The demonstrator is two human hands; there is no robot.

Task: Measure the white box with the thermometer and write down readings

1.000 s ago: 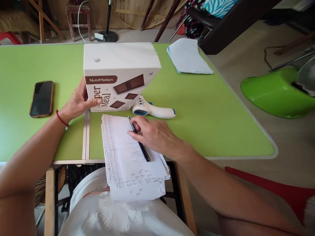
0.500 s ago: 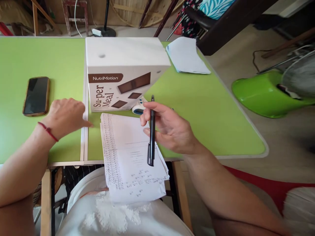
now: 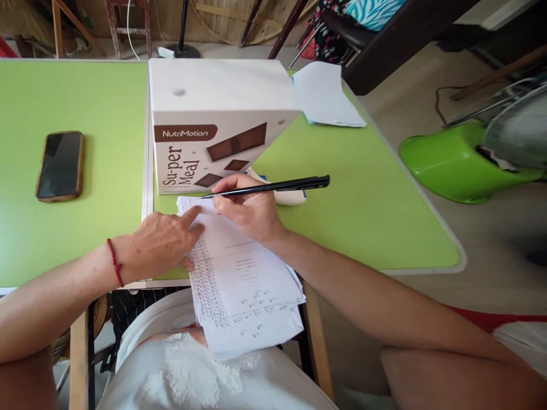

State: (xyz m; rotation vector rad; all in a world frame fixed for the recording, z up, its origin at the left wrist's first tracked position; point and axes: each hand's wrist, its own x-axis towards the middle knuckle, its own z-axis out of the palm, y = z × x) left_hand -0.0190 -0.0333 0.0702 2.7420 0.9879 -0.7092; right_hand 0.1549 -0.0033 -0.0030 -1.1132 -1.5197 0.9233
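- Right hand [image 3: 250, 213] gripped the pen [image 3: 273, 185], tip at the papers' [image 3: 243, 273] top edge.
- Left hand [image 3: 160, 242], holding nothing, pinned the papers beside it.
- Writing looked barely begun; box [image 3: 213, 122] just beyond.

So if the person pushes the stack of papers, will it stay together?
Probably not. The stack of papers is loose and already fanned, and overhangs the table edge. Sheets look thin and floppy; the left hand pressing on them likely steadies them.

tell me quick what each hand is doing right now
Left hand: open, holding nothing, index finger pressed on the stack of papers.
Right hand: closed on the black pen, tip at the top of the papers.
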